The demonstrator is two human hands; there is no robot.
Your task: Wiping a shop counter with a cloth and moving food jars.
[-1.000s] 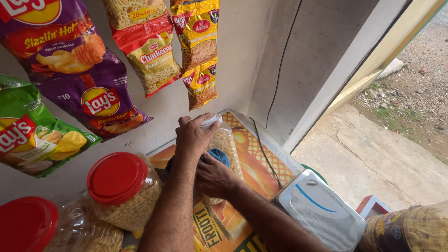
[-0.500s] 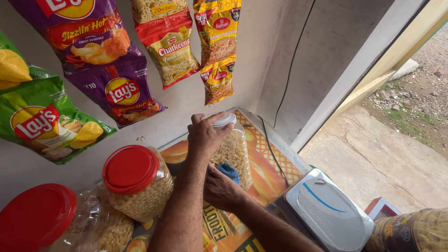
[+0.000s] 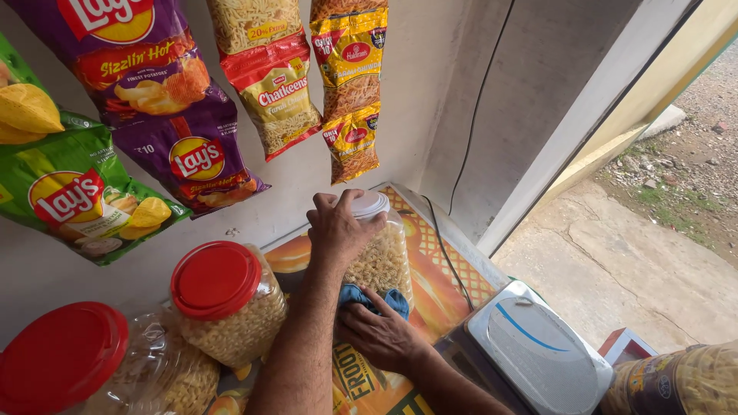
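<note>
Hanging on the pale wall [image 3: 453,84]: a purple chip bag [image 3: 165,100], a green chip bag [image 3: 73,192], a red-and-yellow snack packet [image 3: 273,84] and an orange snack packet strip [image 3: 350,84]. Standing on the orange printed surface [image 3: 450,288], at left: two clear jars of pale snacks, nearer red-lidded jar [image 3: 227,300] and farther-left red-lidded jar [image 3: 84,369], side by side. Lying at right: white weighing scale [image 3: 538,350], near the edge. Running down the wall: a thin black cable [image 3: 469,131]. Beyond the opening: bare concrete ground [image 3: 638,261].

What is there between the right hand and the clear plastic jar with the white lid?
In the head view, a blue cloth lies between the right hand and the clear plastic jar.
</note>
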